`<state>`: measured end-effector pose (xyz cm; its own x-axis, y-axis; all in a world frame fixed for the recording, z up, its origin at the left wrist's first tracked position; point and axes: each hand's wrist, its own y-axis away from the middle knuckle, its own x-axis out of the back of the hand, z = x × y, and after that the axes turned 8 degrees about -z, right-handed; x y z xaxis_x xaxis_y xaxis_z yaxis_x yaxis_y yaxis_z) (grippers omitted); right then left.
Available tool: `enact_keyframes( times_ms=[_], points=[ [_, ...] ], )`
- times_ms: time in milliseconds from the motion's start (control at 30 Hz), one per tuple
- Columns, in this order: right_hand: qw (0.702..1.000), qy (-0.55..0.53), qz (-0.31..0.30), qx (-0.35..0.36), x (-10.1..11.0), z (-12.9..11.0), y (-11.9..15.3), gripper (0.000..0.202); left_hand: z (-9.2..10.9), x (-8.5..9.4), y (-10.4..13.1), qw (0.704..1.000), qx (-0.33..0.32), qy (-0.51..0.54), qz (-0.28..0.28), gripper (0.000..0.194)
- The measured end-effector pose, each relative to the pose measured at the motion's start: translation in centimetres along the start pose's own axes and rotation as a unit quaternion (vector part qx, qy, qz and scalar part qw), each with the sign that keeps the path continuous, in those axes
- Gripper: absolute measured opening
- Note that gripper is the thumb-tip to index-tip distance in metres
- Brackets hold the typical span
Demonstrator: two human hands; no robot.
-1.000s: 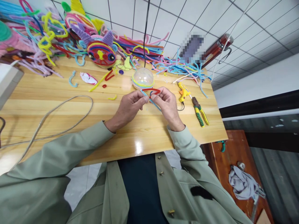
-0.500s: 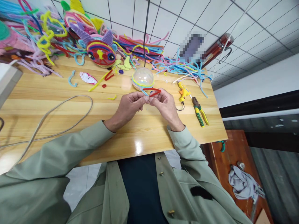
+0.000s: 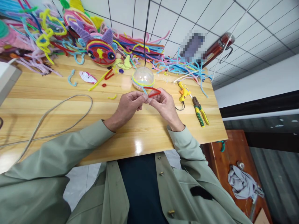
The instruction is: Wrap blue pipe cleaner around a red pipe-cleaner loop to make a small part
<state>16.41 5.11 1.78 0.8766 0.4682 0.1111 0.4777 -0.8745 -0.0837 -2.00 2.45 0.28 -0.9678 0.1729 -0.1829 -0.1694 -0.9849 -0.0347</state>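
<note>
Over the middle of the table, my left hand [image 3: 130, 105] pinches a short light-blue pipe cleaner [image 3: 144, 90] between thumb and fingers. My right hand [image 3: 166, 105], close beside it, is closed on a red pipe cleaner [image 3: 156, 89] bent into a narrow loop. The fingertips almost meet, and they hide the lower ends of both pieces. Just beyond the hands sits a clear dome [image 3: 143, 75] ringed with a yellow pipe cleaner. A yellow glue gun [image 3: 184, 92] lies to the right of my right hand.
Pliers [image 3: 199, 111] with green-yellow handles lie near the right edge. A grey cable [image 3: 90, 102] loops across the left side. Along the wall are a colourful lantern-like animal head [image 3: 101, 53], pipe-cleaner bundles [image 3: 182, 67] and a red flask [image 3: 218, 48]. Small cut scraps lie left of the dome.
The tip of the light-blue pipe cleaner has drawn slightly away from the red one, and the red loop has shifted a little between the fingers. Both hands stay almost in place.
</note>
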Motion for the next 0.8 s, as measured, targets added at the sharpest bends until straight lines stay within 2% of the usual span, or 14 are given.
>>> enact_keyframes(
  times_ms=[133,267,367,600,800],
  points=[
    [1.000,0.007,0.010,0.000,0.2,0.2,0.2,0.049,-0.2,0.0,-0.2,1.000,-0.003,-0.001,0.010,0.024],
    [0.995,0.048,0.083,0.036,0.8,0.0,0.5,0.052,-0.4,-0.1,-0.3,1.000,-0.014,-0.016,0.021,0.019],
    [0.989,0.082,0.110,0.053,1.0,-0.2,0.6,0.054,-0.6,-0.3,-0.2,0.999,-0.039,-0.028,0.020,0.022],
    [0.992,0.065,0.100,0.031,1.2,-0.1,0.4,0.059,-0.5,-0.2,0.3,0.995,-0.086,-0.049,-0.016,0.026],
    [0.994,0.074,0.077,0.022,0.8,-0.1,0.5,0.059,-0.2,0.4,-0.3,0.995,-0.093,-0.023,-0.001,0.030]
  ],
)
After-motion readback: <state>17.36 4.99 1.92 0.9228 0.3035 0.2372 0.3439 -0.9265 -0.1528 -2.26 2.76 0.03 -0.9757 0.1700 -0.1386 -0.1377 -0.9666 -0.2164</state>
